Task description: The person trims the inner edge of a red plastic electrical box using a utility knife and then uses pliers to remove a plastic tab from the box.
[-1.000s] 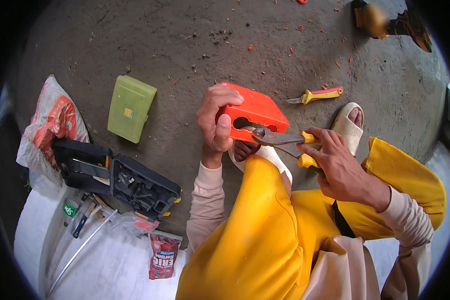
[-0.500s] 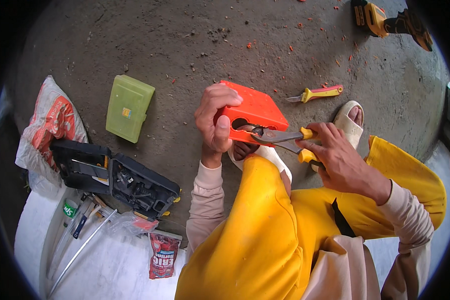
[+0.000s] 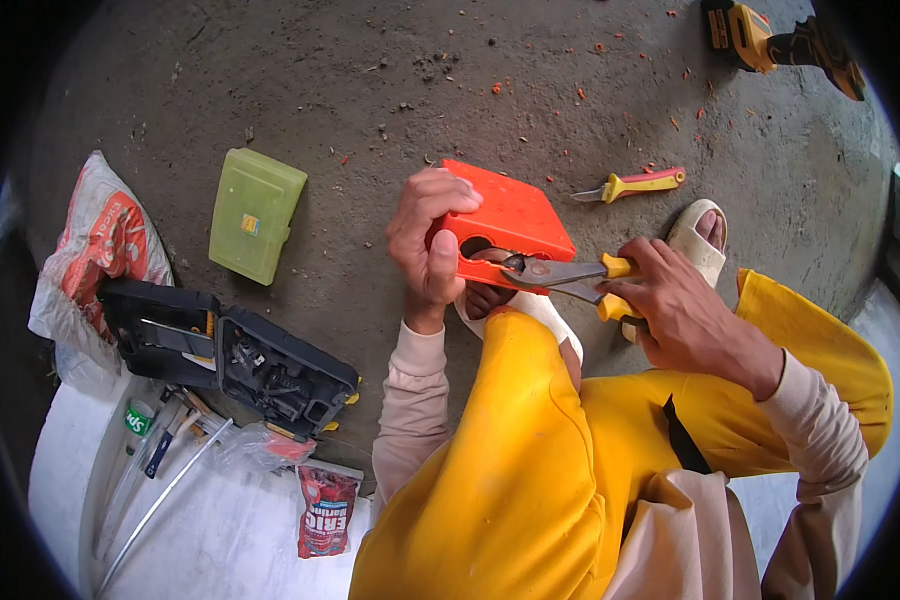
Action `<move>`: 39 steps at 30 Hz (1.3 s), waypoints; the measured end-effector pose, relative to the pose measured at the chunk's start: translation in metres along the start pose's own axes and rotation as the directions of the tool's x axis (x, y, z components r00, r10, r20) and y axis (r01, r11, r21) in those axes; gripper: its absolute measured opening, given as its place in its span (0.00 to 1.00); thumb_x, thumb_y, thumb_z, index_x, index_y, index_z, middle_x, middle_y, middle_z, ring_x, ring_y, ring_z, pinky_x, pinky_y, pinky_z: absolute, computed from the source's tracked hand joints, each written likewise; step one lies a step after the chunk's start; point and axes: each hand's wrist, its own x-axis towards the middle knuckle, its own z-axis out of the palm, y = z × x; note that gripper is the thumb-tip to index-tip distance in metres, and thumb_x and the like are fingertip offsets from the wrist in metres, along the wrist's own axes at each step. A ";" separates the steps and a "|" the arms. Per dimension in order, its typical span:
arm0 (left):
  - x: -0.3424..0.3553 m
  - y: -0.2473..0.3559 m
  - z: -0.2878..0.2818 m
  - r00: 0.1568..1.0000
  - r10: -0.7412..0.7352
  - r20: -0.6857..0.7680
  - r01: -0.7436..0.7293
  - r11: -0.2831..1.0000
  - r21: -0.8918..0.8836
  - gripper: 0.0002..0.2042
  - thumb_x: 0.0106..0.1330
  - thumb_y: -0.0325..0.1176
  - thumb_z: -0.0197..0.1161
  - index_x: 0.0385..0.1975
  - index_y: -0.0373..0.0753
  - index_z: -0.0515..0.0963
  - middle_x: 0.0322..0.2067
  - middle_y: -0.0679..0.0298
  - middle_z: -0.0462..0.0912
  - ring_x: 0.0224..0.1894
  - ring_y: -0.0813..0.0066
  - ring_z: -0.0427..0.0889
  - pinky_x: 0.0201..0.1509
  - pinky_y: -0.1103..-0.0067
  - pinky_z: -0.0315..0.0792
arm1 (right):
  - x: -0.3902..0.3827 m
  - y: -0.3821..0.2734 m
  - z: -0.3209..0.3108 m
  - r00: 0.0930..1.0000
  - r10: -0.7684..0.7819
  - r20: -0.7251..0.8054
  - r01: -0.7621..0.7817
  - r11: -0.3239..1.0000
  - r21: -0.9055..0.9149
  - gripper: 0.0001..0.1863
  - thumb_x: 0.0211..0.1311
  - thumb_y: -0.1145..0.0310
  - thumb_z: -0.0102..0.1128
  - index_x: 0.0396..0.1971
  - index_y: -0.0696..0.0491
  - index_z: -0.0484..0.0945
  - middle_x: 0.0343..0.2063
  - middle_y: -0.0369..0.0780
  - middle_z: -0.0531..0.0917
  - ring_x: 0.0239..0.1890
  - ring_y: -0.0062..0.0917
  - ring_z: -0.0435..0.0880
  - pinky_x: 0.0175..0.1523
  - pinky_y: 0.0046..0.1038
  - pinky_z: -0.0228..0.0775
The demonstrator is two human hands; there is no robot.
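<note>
My left hand (image 3: 434,235) grips the left end of an orange plastic box (image 3: 515,215), its thumb on the near side wall and its fingers over the top. Round holes are cut in that near wall. In my right hand (image 3: 685,310) are pliers (image 3: 560,273) with yellow-and-dark handles, held from the right. Their jaws sit at the ragged edge of a hole in the box wall; what exactly lies between them is too small to tell. Just beyond, a knife (image 3: 630,186) with a red-and-yellow handle lies on the floor.
A green lidded case (image 3: 258,215) lies on the concrete floor to the left. Nearer stands an open black tool case (image 3: 285,370) beside a white-and-red sack (image 3: 110,250). A cordless drill (image 3: 755,40) is at the far right. Orange scraps (image 3: 497,88) dot the floor. A red packet (image 3: 327,510) rests on the white ledge.
Almost nothing differs. The pliers' handles are slightly closer together, with the jaws at the same hole edge. The box and my left hand have barely shifted.
</note>
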 end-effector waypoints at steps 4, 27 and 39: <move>-0.004 -0.001 0.001 1.000 0.015 -0.012 -0.015 1.000 -0.007 0.21 0.68 0.48 0.51 0.36 0.32 0.80 0.35 0.53 0.84 0.41 0.60 0.82 0.57 0.58 0.73 | 0.004 0.002 -0.001 0.994 0.054 0.099 -0.056 0.998 0.021 0.21 0.44 0.75 0.66 0.43 0.57 0.88 0.41 0.47 0.76 0.48 0.42 0.79 0.50 0.38 0.73; 0.000 0.006 0.006 0.996 0.075 0.044 -0.077 0.996 0.043 0.19 0.70 0.46 0.52 0.37 0.35 0.82 0.36 0.57 0.85 0.40 0.60 0.82 0.53 0.62 0.71 | -0.011 0.006 0.016 1.000 -0.002 -0.027 0.000 0.999 -0.052 0.32 0.44 0.78 0.64 0.57 0.57 0.83 0.61 0.48 0.74 0.62 0.41 0.72 0.63 0.40 0.65; -0.004 0.004 0.006 0.996 0.080 0.045 -0.083 0.994 0.066 0.21 0.70 0.48 0.52 0.36 0.32 0.81 0.35 0.53 0.85 0.40 0.58 0.82 0.51 0.61 0.73 | -0.006 0.013 0.017 1.000 0.003 0.000 -0.003 1.000 0.028 0.25 0.46 0.75 0.67 0.50 0.56 0.86 0.49 0.47 0.76 0.53 0.41 0.75 0.55 0.37 0.68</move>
